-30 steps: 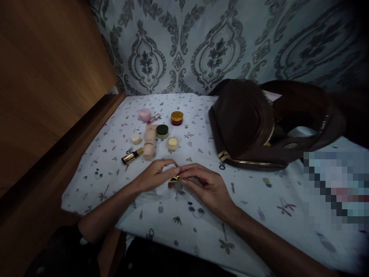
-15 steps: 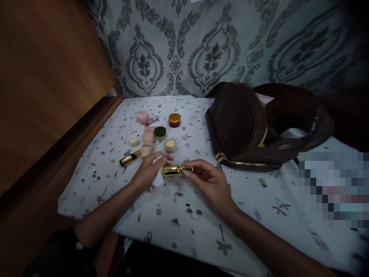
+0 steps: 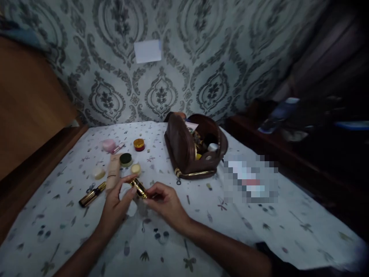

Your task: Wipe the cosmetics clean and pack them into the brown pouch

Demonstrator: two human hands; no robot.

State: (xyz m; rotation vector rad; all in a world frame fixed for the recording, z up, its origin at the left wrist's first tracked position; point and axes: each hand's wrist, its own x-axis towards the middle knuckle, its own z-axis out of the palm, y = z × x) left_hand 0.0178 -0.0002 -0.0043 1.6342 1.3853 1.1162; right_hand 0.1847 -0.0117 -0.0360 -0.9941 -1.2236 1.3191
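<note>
My left fingers (image 3: 129, 195) and right fingers (image 3: 152, 204): both pinching shiny gold tube (image 3: 139, 188) | white tissue (image 3: 132, 209) by left fingers | open brown bag (image 3: 180, 142) at gold tube's 2 o'clock

Dim, cool, bluish light covers the scene; its source cannot be told. A faint, soft shadow lies on the white printed cloth (image 3: 239, 231) between the hands (image 3: 168, 202), and small glints mark the gold tube (image 3: 138, 188). Wide-angle stretching bends the edges, where the wooden panel (image 3: 31, 96) and clutter (image 3: 279, 113) blur into gloom; the patterned wallpaper (image 3: 163, 94) reads clearer mid-view. Coarse pixelation masks a patch beside the brown bag (image 3: 180, 142).
</note>
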